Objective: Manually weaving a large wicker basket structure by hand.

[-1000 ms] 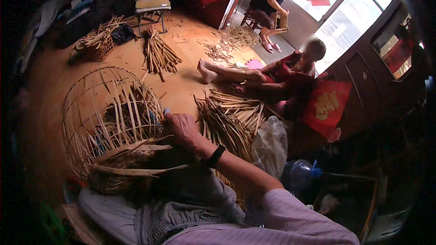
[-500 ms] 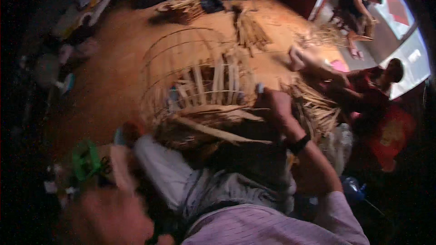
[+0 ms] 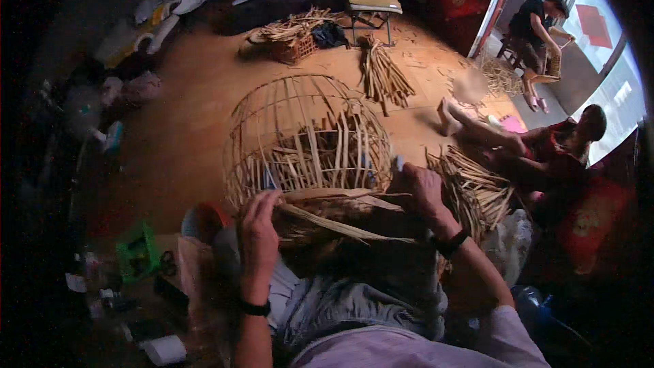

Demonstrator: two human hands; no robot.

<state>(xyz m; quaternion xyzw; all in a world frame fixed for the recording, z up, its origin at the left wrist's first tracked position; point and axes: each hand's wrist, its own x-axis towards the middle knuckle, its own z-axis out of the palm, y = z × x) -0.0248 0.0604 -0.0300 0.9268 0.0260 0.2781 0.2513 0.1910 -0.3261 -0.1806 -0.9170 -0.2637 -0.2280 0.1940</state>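
Observation:
An openwork basket (image 3: 310, 85) of thin hoops and pale flat strips lies across the front of my lap, its domed cage facing away. Long dried plant strips (image 3: 340, 223) stick out along its near side. My left hand (image 3: 259, 226) is at the left end of this near edge, its fingers stretched upward against it. At the right end, my right hand (image 3: 425, 189) is closed, with a small pale bluish tip showing above its fingers. What it grips is too small to name. Both wrists wear dark bands.
A bundle of dried stalks (image 3: 387, 71) lies beyond the basket, and a stalk pile (image 3: 473, 187) lies right. A crate of stalks (image 3: 294, 49) and a folding chair (image 3: 373, 3) stand at the back. Two people sit at the right. A green basket (image 3: 138, 253) is at the left.
My left hand has come up from the lower left to the basket's near left edge. The right hand stays at the right end. The whole view has shifted, so things sit lower.

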